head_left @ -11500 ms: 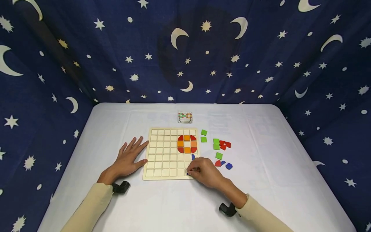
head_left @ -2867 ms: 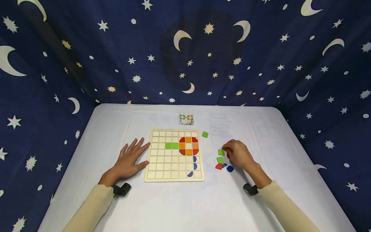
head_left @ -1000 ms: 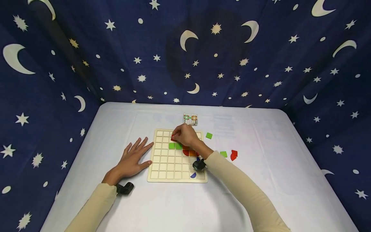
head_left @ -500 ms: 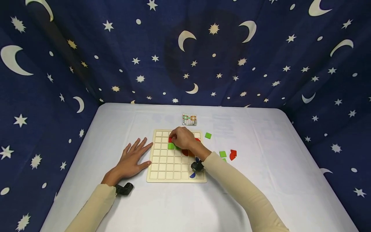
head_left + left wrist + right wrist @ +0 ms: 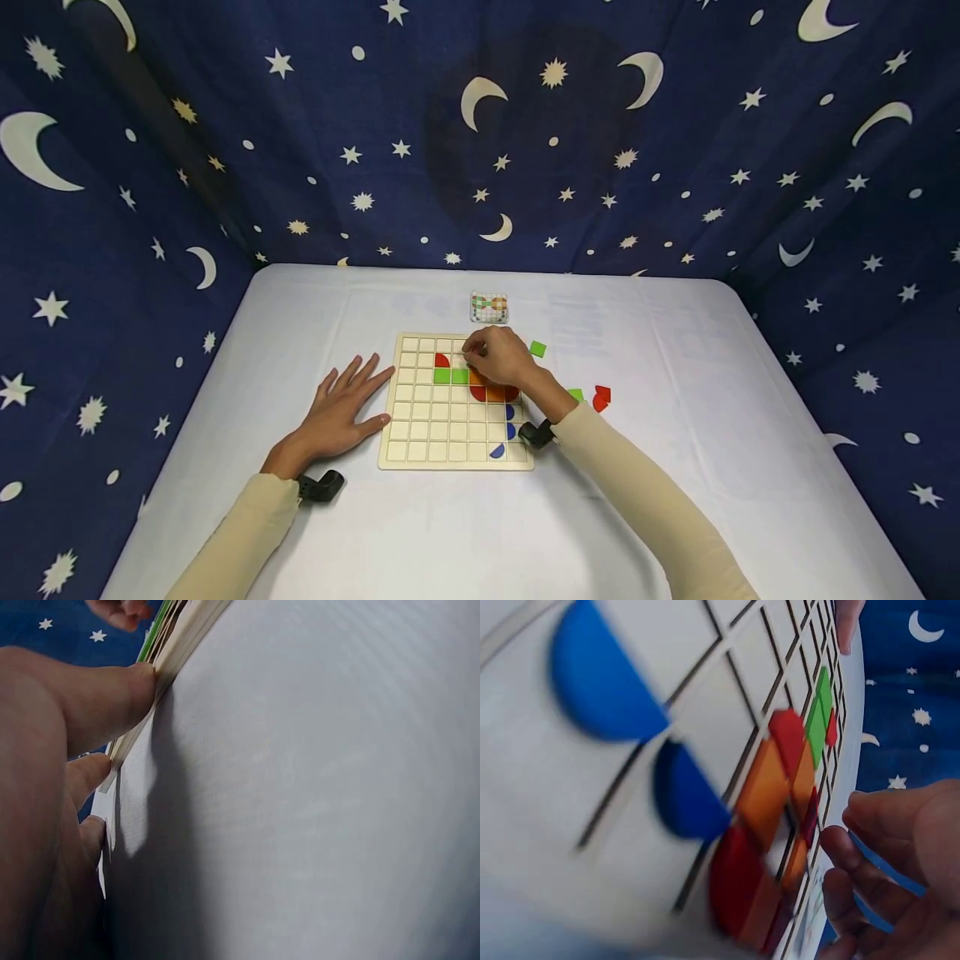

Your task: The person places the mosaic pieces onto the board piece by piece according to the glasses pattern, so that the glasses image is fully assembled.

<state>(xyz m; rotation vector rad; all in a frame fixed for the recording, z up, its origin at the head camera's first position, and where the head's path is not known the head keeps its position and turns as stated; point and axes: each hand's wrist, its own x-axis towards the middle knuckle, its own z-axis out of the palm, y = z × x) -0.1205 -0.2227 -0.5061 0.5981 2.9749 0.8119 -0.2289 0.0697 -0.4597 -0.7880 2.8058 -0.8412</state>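
A pale wooden grid board (image 5: 427, 433) lies on the white table. My left hand (image 5: 337, 412) rests palm down beside it, thumb and fingertips touching its left edge (image 5: 187, 656). My right hand (image 5: 504, 357) hovers over the upper right of the board. In the right wrist view, its fingers (image 5: 877, 889) are loosely bent with nothing between them. A red quarter-circle tile (image 5: 442, 360) sits in a cell just above two green square tiles (image 5: 451, 377). The ring of red and orange tiles (image 5: 495, 393) is partly hidden by my right hand. Blue half-circle tiles (image 5: 497, 451) sit lower right.
A small pattern card (image 5: 489, 307) lies behind the board. Right of the board are a loose green square (image 5: 537, 349), another green square (image 5: 575, 394) partly behind my forearm, and several red tiles (image 5: 602, 397). A starry dark blue curtain (image 5: 555, 167) surrounds the table.
Green squares and more blue half-circles have come onto the board. My right hand brought a red quarter-circle from the right pile, left it above the greens and drew back rightward. Left hand stays.
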